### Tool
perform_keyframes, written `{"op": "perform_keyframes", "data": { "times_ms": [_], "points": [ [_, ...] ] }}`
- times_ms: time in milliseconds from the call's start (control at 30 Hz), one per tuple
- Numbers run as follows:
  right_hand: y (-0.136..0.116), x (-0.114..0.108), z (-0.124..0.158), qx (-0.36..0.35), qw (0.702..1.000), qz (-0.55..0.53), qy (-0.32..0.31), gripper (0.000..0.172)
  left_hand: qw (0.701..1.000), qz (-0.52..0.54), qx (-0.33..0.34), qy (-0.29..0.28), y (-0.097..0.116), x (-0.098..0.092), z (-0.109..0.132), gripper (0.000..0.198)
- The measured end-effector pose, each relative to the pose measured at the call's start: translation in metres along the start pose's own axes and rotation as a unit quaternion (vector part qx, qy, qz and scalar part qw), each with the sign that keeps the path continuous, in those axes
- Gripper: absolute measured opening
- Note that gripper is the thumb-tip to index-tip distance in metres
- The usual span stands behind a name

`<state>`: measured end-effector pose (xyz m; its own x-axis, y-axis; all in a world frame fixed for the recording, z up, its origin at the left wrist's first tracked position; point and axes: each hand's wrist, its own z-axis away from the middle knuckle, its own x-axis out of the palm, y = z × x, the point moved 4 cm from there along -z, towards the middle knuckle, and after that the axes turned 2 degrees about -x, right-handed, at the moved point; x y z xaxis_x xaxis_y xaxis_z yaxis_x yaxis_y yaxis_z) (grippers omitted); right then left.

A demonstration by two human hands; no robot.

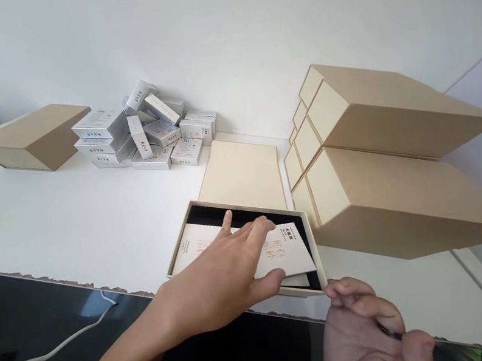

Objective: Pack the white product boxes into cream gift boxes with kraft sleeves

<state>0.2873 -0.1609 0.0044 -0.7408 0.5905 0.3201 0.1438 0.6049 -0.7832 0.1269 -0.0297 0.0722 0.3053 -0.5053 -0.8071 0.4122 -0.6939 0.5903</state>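
Observation:
An open cream gift box [314, 236] with a black lining sits at the table's front edge, its lid [239, 171] folded back behind it. In the box lies a white printed booklet [287, 250] with orange and black characters; a second pale sheet shows under its lower edge. My left hand [224, 272] rests over the booklet, fingers spread and thumb stretched to the right. Palm up, my right hand [363, 329] is curled by the box's front right corner, fingertips touching or close to it. A small dark thing shows between its fingers, too little to name.
Closed tan boxes [376, 102] stand stacked on the right, close to the open box. Small white printed cartons [159, 132] form a loose pile at the back. One more tan box [33, 138] lies at far left. A white cable [52, 354] hangs below the table's ragged front edge.

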Motion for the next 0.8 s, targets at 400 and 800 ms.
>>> {"op": "perform_keyframes", "data": {
  "times_ms": [400, 800],
  "points": [
    [-0.003, 0.007, -0.001, 0.011, 1.000, 0.005, -0.013, 0.048, 0.966, -0.228, -0.042, -0.116, 0.018, -0.001, -0.032, 0.083],
    [-0.001, 0.004, 0.004, 0.026, 0.999, 0.010, -0.019, 0.049, 0.973, -0.186, 0.027, -0.131, 0.018, -0.001, -0.034, 0.059]
  ]
}}
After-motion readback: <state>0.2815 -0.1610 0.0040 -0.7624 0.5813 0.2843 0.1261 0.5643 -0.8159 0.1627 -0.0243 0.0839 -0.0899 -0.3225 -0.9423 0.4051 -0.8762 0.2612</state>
